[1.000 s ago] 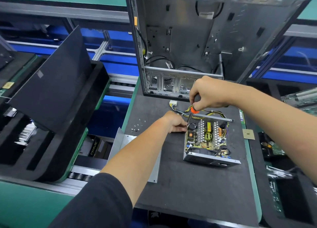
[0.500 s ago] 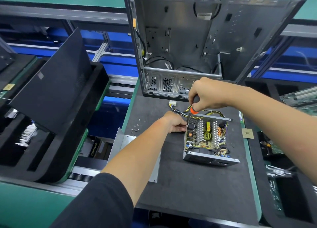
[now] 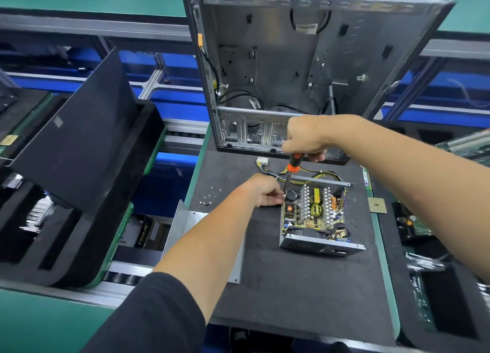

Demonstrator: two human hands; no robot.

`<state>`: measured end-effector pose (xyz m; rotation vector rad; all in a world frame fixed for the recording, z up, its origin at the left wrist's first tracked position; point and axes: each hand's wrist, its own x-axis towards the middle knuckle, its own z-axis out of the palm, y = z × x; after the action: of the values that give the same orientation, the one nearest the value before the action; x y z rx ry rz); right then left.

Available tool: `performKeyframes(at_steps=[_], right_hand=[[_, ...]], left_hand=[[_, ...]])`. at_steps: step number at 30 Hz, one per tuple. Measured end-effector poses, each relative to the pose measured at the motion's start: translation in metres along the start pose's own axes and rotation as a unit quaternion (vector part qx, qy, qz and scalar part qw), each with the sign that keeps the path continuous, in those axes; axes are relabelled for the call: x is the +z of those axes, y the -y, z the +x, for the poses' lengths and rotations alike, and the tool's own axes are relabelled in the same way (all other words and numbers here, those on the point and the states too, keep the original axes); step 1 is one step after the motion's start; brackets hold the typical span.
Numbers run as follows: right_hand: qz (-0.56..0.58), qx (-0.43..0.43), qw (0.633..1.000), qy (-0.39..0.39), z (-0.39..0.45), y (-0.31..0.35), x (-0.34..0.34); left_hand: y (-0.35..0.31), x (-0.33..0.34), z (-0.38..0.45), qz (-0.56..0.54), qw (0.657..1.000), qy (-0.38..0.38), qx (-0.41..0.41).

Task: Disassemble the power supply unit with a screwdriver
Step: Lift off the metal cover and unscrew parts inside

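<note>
- Change since half a second before: almost none; right hand (image 3: 307, 138) remained above the unit, left hand (image 3: 265, 191) remained at its left edge.
- Right hand: fingers curled round the handle of the screwdriver (image 3: 291, 171); orange collar visible below the fist, shaft angled down to the unit's far-left corner.
- Left hand: fingertips together at the unit's left wall beside the screwdriver tip; whether they pinched anything could not be told.
- Power supply unit (image 3: 315, 217): cover off, circuit board exposed, resting on the black mat (image 3: 305, 286), cable bundle (image 3: 278, 171) trailing from its far side.
- Metal cover (image 3: 191, 220): lying on the mat's left edge, under the left forearm.
- Loose screws (image 3: 208, 197): scattered on the mat left of the left hand.
- Computer case (image 3: 291, 69): open, standing behind the unit.
</note>
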<state>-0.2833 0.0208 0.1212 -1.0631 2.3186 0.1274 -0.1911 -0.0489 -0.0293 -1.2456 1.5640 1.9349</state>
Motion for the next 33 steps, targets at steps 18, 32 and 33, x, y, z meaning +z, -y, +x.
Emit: performKeyframes(at_steps=[18,32,33], right_hand=[[-0.117,-0.123,0.986,-0.004,-0.017,0.006,0.006],[-0.142,-0.118,0.982,-0.042,-0.029,-0.019,0.006],[-0.136,-0.138,0.98,-0.048,-0.03,-0.021,0.005]], left_hand=[[-0.001,0.0,-0.007,0.003,1.0,0.012,0.007],[-0.002,0.002,-0.01,0.03,0.999,0.004,0.015],[-0.001,0.003,-0.01,0.031,0.999,0.002,0.014]])
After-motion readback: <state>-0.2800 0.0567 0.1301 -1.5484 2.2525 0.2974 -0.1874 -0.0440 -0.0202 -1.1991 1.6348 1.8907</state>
